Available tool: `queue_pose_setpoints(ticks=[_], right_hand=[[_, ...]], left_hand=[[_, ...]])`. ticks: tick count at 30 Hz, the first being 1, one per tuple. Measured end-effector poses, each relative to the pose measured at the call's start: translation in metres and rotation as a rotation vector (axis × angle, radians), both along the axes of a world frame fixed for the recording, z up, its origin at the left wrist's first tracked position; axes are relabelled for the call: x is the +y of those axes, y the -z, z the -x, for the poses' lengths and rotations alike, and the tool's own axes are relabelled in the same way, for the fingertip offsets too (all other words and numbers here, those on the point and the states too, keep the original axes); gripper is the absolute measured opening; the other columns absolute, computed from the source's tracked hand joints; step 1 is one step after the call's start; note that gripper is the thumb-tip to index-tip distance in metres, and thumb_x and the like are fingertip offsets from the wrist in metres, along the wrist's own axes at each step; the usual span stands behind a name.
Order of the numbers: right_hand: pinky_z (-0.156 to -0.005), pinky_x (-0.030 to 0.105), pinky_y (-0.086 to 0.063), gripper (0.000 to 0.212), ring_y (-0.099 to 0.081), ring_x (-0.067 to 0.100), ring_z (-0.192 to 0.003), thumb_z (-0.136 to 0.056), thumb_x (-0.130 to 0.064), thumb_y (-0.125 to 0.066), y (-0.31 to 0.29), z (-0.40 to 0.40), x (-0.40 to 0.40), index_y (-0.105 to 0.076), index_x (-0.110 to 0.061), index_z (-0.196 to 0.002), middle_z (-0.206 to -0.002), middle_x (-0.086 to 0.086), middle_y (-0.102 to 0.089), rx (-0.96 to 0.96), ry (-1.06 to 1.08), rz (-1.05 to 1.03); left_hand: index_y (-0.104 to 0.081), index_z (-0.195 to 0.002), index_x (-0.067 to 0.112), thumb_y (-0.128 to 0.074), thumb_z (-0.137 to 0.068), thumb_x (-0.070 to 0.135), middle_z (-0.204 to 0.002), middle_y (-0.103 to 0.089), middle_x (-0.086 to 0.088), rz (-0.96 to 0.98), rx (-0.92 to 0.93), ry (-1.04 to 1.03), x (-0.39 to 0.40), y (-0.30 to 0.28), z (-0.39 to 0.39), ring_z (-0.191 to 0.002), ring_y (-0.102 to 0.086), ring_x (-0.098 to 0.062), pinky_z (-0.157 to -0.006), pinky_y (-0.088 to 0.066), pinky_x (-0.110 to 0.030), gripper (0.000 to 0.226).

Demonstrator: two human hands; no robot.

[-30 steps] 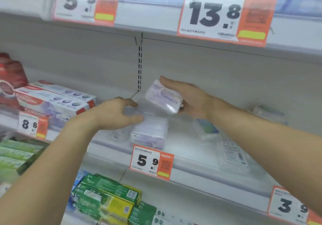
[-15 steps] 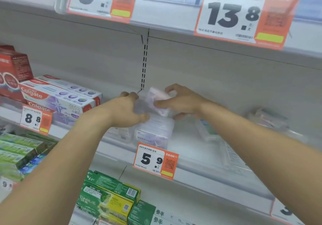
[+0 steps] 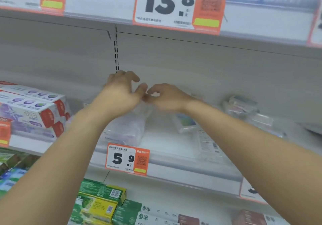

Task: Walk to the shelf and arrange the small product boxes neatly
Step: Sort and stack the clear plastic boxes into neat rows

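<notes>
Head view, looking up along the middle shelf (image 3: 174, 156): both hands meet above the stack of small clear boxes (image 3: 127, 129), which sits just behind the 5.9 price tag (image 3: 127, 158). Left hand (image 3: 120, 94) hovers with fingers loosely curled; right hand (image 3: 165, 95) is blurred, fingertips drawn together, so I cannot tell if it pinches anything. Probably they are squaring the stack. Further right, loose packets (image 3: 244, 106) lie untidy at the far wall.

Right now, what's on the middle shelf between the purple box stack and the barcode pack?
Head view: between the purple box stack and the barcode pack, one small clear box with a blue-green label lies tilted; otherwise bare shelf.
</notes>
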State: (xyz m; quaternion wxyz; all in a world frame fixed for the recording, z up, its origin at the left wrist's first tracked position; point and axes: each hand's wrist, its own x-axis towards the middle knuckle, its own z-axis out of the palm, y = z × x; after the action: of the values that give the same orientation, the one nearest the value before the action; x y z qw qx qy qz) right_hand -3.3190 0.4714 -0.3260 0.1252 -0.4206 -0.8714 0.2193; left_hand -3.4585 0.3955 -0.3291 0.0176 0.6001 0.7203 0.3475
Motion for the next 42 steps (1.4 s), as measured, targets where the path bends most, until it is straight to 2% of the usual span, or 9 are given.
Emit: queue_pose_setpoints(ticks=[4, 10, 18, 22, 26, 30, 33, 37, 42], right_hand=[[-0.079, 0.019, -0.039, 0.043, -0.055, 0.010, -0.117, -0.090, -0.053, -0.060, -0.036, -0.093, -0.014, -0.062, -0.030, -0.125, -0.130, -0.009, -0.057, -0.070, 0.118, -0.172], [-0.078, 0.021, -0.048, 0.021, -0.065, 0.005, -0.097, -0.078, -0.049, -0.074, -0.021, -0.237, -0.038, -0.071, -0.031, -0.089, -0.097, -0.017, -0.071, 0.171, 0.520, -0.275], [-0.102, 0.017, -0.032, 0.100, -0.035, -0.001, -0.132, -0.054, -0.074, -0.075, 0.019, -0.272, -0.038, -0.037, -0.048, -0.144, -0.142, -0.027, -0.034, -0.081, 0.292, 0.008], [-0.118, 0.027, -0.020, 0.078, -0.017, -0.001, -0.144, -0.049, -0.072, -0.080, 0.030, -0.267, -0.029, -0.049, -0.064, -0.121, -0.154, -0.024, -0.023, -0.141, 0.135, -0.003], [-0.111, 0.045, -0.036, 0.070, -0.048, 0.009, -0.129, -0.065, -0.079, -0.060, 0.046, -0.253, -0.019, -0.065, -0.032, -0.116, -0.141, -0.015, -0.050, -0.042, 0.254, -0.096], [-0.069, 0.042, -0.047, 0.066, -0.057, 0.025, -0.072, -0.085, -0.073, -0.044, 0.046, -0.253, -0.011, -0.055, -0.009, -0.076, -0.078, 0.008, -0.060, 0.045, 0.405, -0.185], [-0.059, 0.034, -0.035, 0.050, -0.051, 0.019, -0.069, -0.093, -0.060, -0.046, 0.047, -0.257, -0.010, -0.052, -0.012, -0.079, -0.078, 0.004, -0.055, 0.086, 0.467, -0.174], [-0.064, 0.029, -0.039, 0.041, -0.057, 0.019, -0.088, -0.093, -0.055, -0.054, 0.047, -0.268, -0.008, -0.056, -0.018, -0.109, -0.098, -0.003, -0.062, 0.152, 0.567, -0.117], [-0.073, 0.027, -0.047, 0.042, -0.064, 0.010, -0.087, -0.086, -0.062, -0.058, 0.038, -0.285, -0.010, -0.064, -0.025, -0.105, -0.098, -0.007, -0.069, 0.099, 0.561, -0.027]], left_hand=[[-0.064, -0.110, 0.020, -0.049, -0.094, 0.045, -0.115, -0.063, -0.003, 0.078, -0.013, 0.152, 0.014, -0.012, -0.051, -0.105, -0.058, -0.027, -0.084, -0.049, -0.033, 0.033], [-0.039, -0.140, 0.036, -0.052, -0.068, 0.082, -0.149, -0.039, 0.007, 0.507, 0.156, 0.480, 0.034, -0.007, -0.129, -0.134, -0.040, -0.017, -0.103, -0.036, -0.029, 0.087], [-0.032, -0.143, 0.042, -0.081, -0.052, 0.065, -0.147, -0.040, 0.017, 0.660, 0.383, 0.623, 0.042, 0.027, -0.166, -0.130, -0.043, -0.012, -0.106, -0.039, -0.031, 0.106], [-0.048, -0.133, 0.042, -0.086, -0.053, 0.057, -0.134, -0.050, 0.021, 0.588, 0.328, 0.667, 0.041, 0.023, -0.155, -0.122, -0.049, -0.005, -0.102, -0.041, -0.025, 0.090], [-0.068, -0.109, 0.038, -0.076, -0.065, 0.054, -0.106, -0.067, 0.024, 0.473, -0.001, 0.689, 0.048, 0.021, -0.140, -0.101, -0.061, 0.005, -0.093, -0.046, -0.021, 0.048], [-0.073, -0.105, 0.025, -0.052, -0.090, 0.036, -0.115, -0.067, 0.010, 0.411, -0.515, 0.596, 0.056, 0.029, -0.136, -0.107, -0.060, -0.010, -0.098, -0.041, -0.024, 0.028], [-0.069, -0.111, 0.022, -0.035, -0.101, 0.016, -0.117, -0.064, 0.011, 0.280, -0.270, 0.543, 0.056, 0.030, -0.142, -0.109, -0.056, -0.006, -0.085, -0.034, -0.002, 0.036], [-0.069, -0.105, 0.023, -0.045, -0.094, 0.009, -0.105, -0.068, 0.002, 0.110, -0.075, 0.446, 0.058, 0.025, -0.158, -0.099, -0.063, -0.020, -0.072, -0.043, -0.016, 0.030], [-0.039, -0.139, 0.029, -0.064, -0.072, 0.066, -0.141, -0.040, 0.003, 0.275, 0.498, 0.469, 0.061, 0.044, -0.191, -0.130, -0.035, -0.022, -0.099, -0.037, -0.034, 0.081]])
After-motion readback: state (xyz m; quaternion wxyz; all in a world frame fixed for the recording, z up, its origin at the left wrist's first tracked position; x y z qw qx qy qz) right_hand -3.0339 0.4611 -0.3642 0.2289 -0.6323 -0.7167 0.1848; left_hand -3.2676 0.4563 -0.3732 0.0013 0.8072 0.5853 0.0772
